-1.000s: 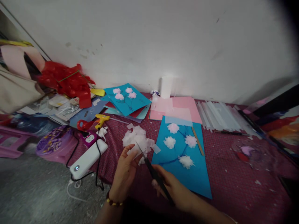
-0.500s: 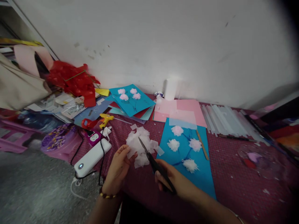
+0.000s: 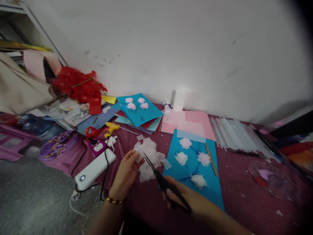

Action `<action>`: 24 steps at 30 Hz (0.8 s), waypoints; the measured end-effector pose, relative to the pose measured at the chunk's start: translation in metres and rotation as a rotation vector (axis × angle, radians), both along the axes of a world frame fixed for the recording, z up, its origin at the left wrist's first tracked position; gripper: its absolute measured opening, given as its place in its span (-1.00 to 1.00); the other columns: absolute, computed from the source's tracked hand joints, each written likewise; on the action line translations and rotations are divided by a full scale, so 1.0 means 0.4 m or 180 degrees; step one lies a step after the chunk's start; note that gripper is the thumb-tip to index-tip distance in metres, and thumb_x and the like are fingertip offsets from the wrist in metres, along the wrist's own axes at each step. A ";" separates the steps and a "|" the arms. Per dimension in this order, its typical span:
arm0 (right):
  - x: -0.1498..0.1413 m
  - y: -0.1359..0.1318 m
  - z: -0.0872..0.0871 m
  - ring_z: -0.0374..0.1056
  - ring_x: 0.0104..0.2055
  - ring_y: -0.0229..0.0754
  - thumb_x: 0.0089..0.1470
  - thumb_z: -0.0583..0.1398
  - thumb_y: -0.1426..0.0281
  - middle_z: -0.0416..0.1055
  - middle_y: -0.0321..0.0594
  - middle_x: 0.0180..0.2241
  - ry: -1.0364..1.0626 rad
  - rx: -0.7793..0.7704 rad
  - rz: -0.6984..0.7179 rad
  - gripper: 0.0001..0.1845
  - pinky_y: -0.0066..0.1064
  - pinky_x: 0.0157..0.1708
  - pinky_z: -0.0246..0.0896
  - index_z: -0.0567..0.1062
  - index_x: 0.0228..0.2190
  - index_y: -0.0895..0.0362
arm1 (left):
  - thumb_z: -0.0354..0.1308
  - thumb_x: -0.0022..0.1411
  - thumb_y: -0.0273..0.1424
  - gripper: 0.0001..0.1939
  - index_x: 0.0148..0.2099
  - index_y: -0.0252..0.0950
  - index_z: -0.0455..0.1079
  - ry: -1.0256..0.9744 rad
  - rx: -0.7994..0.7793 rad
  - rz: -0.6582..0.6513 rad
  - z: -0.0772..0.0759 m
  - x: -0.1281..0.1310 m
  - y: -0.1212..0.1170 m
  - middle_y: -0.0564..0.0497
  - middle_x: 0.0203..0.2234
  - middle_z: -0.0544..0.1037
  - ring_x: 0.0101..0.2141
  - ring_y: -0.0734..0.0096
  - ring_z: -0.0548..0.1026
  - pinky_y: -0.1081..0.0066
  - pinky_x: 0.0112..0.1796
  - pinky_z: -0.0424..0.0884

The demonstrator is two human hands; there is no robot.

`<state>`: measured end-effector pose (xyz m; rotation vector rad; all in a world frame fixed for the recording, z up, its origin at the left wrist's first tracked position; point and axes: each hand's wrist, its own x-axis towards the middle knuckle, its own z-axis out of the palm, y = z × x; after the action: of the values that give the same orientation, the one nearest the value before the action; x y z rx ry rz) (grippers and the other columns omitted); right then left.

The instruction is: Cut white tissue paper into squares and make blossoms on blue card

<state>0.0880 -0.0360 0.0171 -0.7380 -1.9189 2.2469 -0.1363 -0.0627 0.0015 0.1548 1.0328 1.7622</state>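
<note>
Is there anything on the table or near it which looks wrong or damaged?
Nothing looks spilled. A white device sits askew at the edge of the table, perhaps easy to knock off. The wall has discoloured patches and small marks, like wear.

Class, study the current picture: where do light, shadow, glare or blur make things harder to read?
Head view: glare makes the white cylinder almost melt into the wall; head view: the upper right corner falls to black; head view: the tablecloth sinks into shadow at bottom centre; head view: the orange item at the right edge looks smeared.
</note>
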 end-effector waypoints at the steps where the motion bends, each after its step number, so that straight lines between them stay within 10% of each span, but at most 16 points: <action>1: -0.003 0.000 0.004 0.17 -0.43 -0.31 0.06 0.06 -0.15 0.23 -0.31 -0.43 -0.0030 0.0047 0.0028 -0.37 -0.43 -0.44 0.06 0.28 -0.18 0.16 | 0.42 -0.15 -0.49 -0.73 -0.40 -0.33 0.39 0.0015 -0.0029 -0.0061 -0.005 0.004 -0.002 0.14 -0.51 0.48 -0.49 0.55 0.47 0.46 -0.40 0.48; 24: -0.022 -0.022 -0.020 0.19 -0.56 -0.39 0.08 0.11 -0.07 0.28 -0.35 -0.47 0.0207 -0.0393 -0.0684 -0.49 -0.48 -0.53 0.04 0.31 -0.26 0.14 | 0.42 -0.13 -0.46 -0.75 -0.43 -0.35 0.39 0.0075 -0.0151 -0.0452 -0.015 0.053 0.004 0.12 -0.50 0.48 -0.47 0.53 0.46 0.45 -0.38 0.46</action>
<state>0.0790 -0.0450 0.0092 -0.8315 -1.5999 2.2416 -0.1150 -0.0613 -0.0044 0.2145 1.0539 1.6098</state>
